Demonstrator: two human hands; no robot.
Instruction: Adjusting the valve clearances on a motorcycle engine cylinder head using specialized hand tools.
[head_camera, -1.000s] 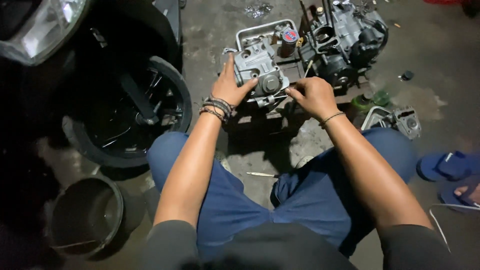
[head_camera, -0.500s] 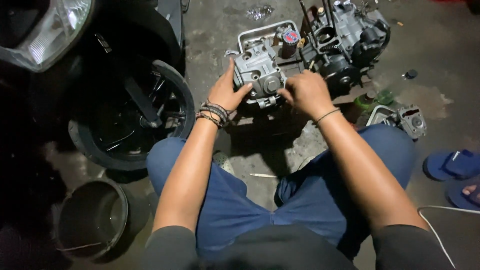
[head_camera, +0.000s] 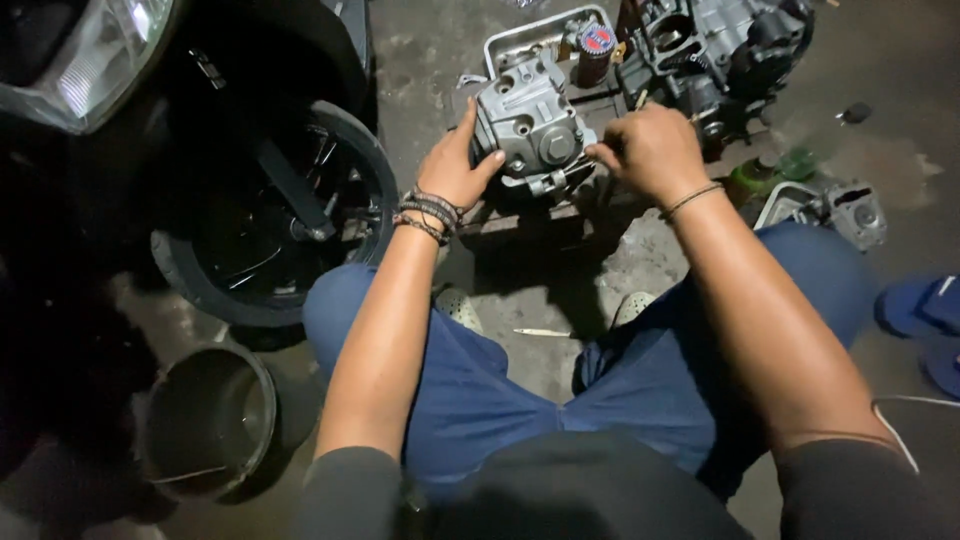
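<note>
Pretty cramped spot: a scooter front wheel (head_camera: 275, 215) crowds the left, a dirty bucket (head_camera: 205, 420) sits lower left, and an engine block (head_camera: 715, 45) lies just behind. The grey, grimy cylinder head (head_camera: 530, 125) rests on the concrete floor (head_camera: 440, 70) ahead of the knees. The left hand (head_camera: 455, 165) cups its side, fingers curled; the right hand (head_camera: 650, 150) pinches something small at its edge, can't tell what.

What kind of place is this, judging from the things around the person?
Probably a small motorcycle repair spot, perhaps informal. A scooter wheel stands beside the person, an engine block sits on the bare concrete floor, and the left hand and right hand grip a metal engine part.
</note>
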